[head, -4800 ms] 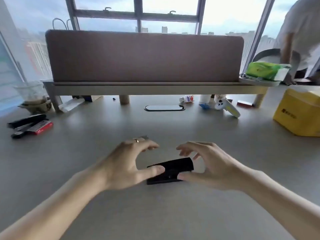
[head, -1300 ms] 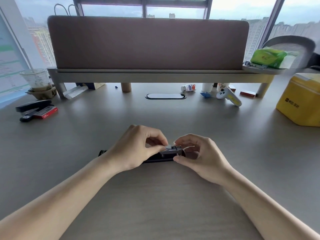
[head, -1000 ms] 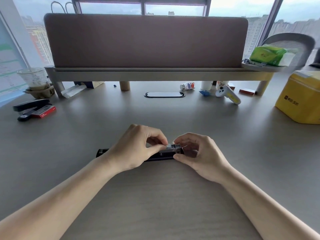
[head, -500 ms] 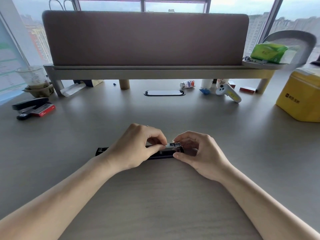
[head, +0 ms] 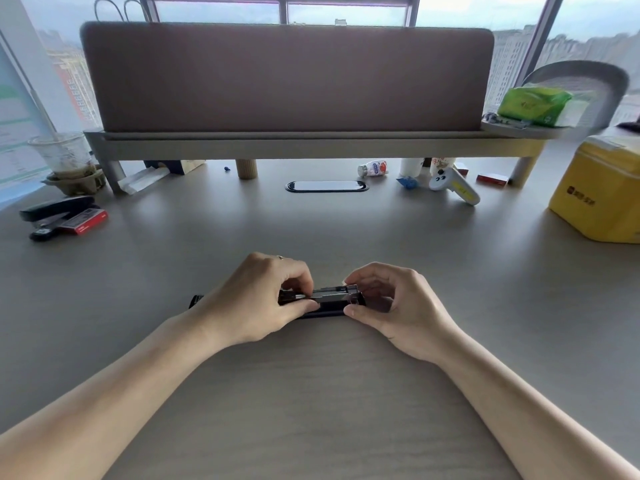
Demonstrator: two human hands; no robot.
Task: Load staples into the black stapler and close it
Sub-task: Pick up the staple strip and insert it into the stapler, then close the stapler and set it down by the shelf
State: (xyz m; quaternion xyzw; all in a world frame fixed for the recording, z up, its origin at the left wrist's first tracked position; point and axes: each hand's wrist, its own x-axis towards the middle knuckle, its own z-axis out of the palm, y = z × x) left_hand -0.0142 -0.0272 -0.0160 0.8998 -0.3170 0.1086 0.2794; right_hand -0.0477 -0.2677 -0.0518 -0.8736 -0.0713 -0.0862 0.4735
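Observation:
The black stapler [head: 329, 301] lies opened out flat on the grey desk, its lid end [head: 195, 301] poking out to the left behind my wrist. Its metal staple channel faces up between my hands. My left hand [head: 256, 299] pinches the channel's left part with thumb and fingertips. My right hand [head: 391, 303] grips the stapler's right end, thumb on the near side, forefinger on top. Whether staples lie in the channel I cannot tell.
A second black stapler [head: 57, 209] and a red staple box [head: 86, 221] lie at the far left. A yellow box [head: 602, 195] stands at the right. A raised shelf [head: 311, 142] with a brown panel crosses the back, small bottles and a white-yellow gadget [head: 453, 185] beneath it.
The closed stapler has been opened out flat since the earliest frame. Over the last second my hands stay on it, and my left fingers have slid a little left along the channel.

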